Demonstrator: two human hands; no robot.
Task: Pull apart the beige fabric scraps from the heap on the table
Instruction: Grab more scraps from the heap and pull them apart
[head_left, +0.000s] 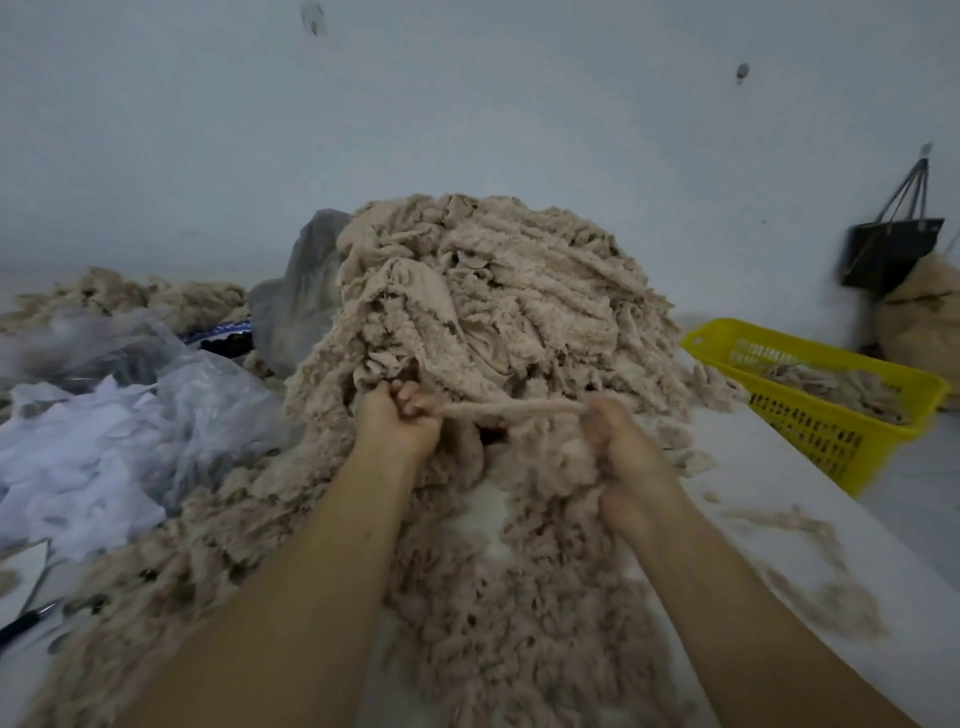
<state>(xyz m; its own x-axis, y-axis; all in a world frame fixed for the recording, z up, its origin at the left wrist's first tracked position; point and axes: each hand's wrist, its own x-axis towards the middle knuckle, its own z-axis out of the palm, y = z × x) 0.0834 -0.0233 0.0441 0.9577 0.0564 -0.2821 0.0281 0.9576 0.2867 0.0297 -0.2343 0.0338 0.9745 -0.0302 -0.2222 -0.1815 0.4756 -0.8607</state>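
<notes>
Early going, by the look: left hand (402, 421) and right hand (621, 441) each gripped an end of one beige strip (511, 409) stretched taut at the heap (488, 312) front, few scraps in yellow basket (826, 410), bulk still piled on table (753, 467).

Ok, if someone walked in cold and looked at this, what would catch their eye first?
The tall heap of frilly beige fabric scraps in the middle of the white table dominates the view. Just in front of it, the left hand and right hand grip a twisted beige fabric strip stretched between them. Off to the right, a bright yellow slotted plastic basket stands out.
</notes>
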